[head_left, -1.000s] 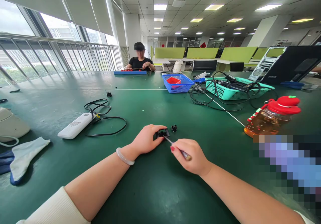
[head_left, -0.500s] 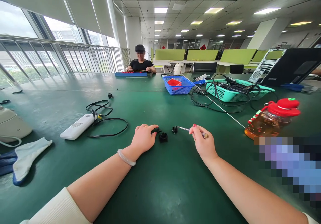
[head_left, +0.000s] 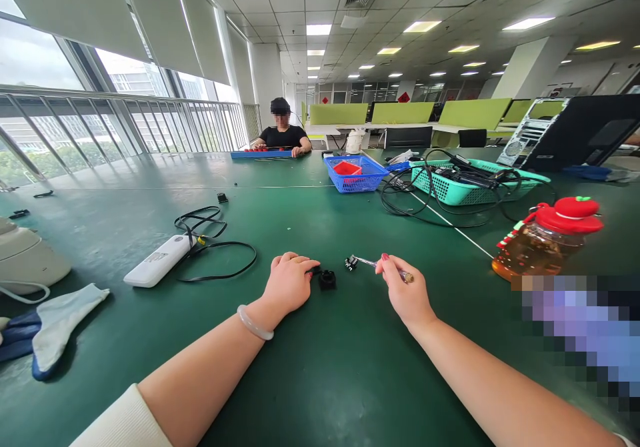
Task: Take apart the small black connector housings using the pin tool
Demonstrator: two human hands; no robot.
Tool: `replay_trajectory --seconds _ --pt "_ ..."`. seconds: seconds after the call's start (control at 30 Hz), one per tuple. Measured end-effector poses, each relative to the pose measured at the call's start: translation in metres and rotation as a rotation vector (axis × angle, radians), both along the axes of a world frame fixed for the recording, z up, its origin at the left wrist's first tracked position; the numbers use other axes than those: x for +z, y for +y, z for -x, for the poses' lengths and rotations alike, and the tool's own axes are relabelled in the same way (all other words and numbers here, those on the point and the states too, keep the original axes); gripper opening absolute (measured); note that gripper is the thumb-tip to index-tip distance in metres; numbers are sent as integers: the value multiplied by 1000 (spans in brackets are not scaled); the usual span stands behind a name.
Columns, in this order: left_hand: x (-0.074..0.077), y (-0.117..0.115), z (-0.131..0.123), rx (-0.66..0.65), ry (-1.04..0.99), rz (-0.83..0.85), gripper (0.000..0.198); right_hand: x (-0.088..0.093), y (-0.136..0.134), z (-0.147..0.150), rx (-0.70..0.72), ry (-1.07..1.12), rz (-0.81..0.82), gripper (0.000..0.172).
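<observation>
on the green surface (head_left: pixel 320 380), mid-frame, the left hand (head_left: pixel 289 285) curls closed over a black piece (head_left: pixel 315 271), just left of a loose black ring (head_left: pixel 327 279). the right hand (head_left: pixel 406 295) pinches a thin tool (head_left: pixel 373 262), its tip touching a small black bit (head_left: pixel 351 263). the parts lie separate, none joined.

No words can be read here

The white gadget (head_left: pixel 161 268) lying on the green table (head_left: pixel 320 380) has a small grey mark on its top, but the mark is too tiny and blurry to read. Far back in the room, red signs (head_left: pixel 405 97) hang on the glass wall. They are too far away to make out. Nothing else shows letters or numbers clear enough to read.
</observation>
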State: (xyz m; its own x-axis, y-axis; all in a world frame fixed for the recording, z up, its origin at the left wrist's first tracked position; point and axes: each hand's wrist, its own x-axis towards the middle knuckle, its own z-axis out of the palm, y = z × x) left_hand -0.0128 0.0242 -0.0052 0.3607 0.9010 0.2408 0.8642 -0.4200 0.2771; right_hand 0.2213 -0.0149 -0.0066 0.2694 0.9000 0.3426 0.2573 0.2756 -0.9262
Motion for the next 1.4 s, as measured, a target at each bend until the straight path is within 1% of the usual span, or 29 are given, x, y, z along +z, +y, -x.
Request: replay_trajectory --seconds 0.17,0.27,0.33,0.43,0.6,0.67,0.73,0.87,0.97,1.07,1.17,1.27,1.4 --pt "3 -2 -2 33 10 -4 35 1 0 0 -21 26 48 48" --pt "5 -2 -4 26 -22 0 31 2 0 0 -27 27 54 49" --pt "5 -2 -4 3 -48 8 32 2 1 0 -26 26 51 49" --pt "5 -2 -4 -72 -89 17 33 3 1 0 -25 19 47 49" --pt "3 -3 -2 -304 -83 13 41 4 0 0 -27 11 64 48" --pt "2 -3 -2 -344 -68 7 43 4 0 0 -35 9 68 46" --pt "1 -3 -2 -345 -63 5 41 3 1 -1 -45 5 79 45" --pt "2 -3 -3 -303 -73 25 35 1 2 -1 -64 -25 114 44" --pt "2 -3 -4 -272 -86 32 33 1 0 -1 -68 -63 57 43" --pt "1 -3 -4 -240 -95 12 32 2 -3 1 23 -146 -30 41" --pt "0 -1 -4 -206 -96 -6 31 2 -5 4 161 -259 -47 38" --pt "0 -1 -4 -189 -99 2 33 2 -7 5 226 -350 -74 38" --pt "0 -2 -5 -202 -114 31 37 4 -11 6 318 -421 -116 39"
